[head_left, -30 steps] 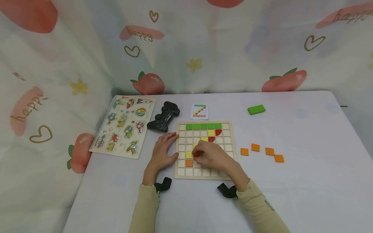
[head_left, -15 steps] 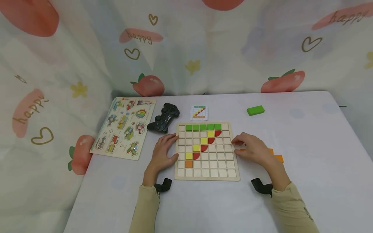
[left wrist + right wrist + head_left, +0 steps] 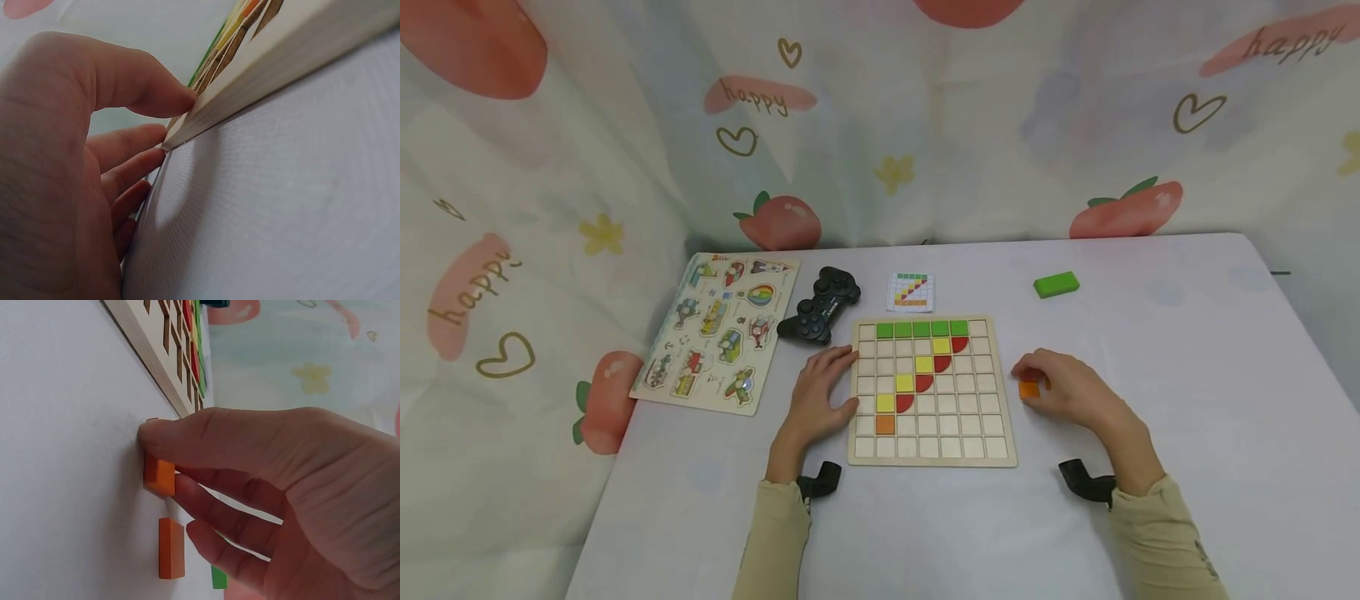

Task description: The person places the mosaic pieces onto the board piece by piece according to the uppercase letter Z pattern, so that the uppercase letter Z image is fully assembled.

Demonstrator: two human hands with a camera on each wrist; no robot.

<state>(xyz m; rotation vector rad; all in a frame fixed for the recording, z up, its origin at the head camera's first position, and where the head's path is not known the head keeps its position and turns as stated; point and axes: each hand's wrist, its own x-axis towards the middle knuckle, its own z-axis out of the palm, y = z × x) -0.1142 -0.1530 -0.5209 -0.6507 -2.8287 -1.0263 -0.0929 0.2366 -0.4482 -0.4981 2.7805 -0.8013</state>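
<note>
The wooden grid board lies flat on the table, with several green tiles, a diagonal of yellow tiles beside red quarter-round tiles, and one orange tile in its cells. My left hand touches the board's left edge with thumb and fingertips, as the left wrist view confirms at the board's side. To the right of the board, my right hand pinches an orange square tile at the table surface. A second orange tile stands close by; the hand hides any others in the head view.
Behind the board lie a printed pattern card and a black game controller. At the left is a picture puzzle board. A green block sits at the back right. A patterned curtain hangs behind the table.
My right hand has left the board, where a red quarter-round tile now lies beside the lowest yellow one. It moved right to the orange tiles and took hold of one. The left hand stayed put.
</note>
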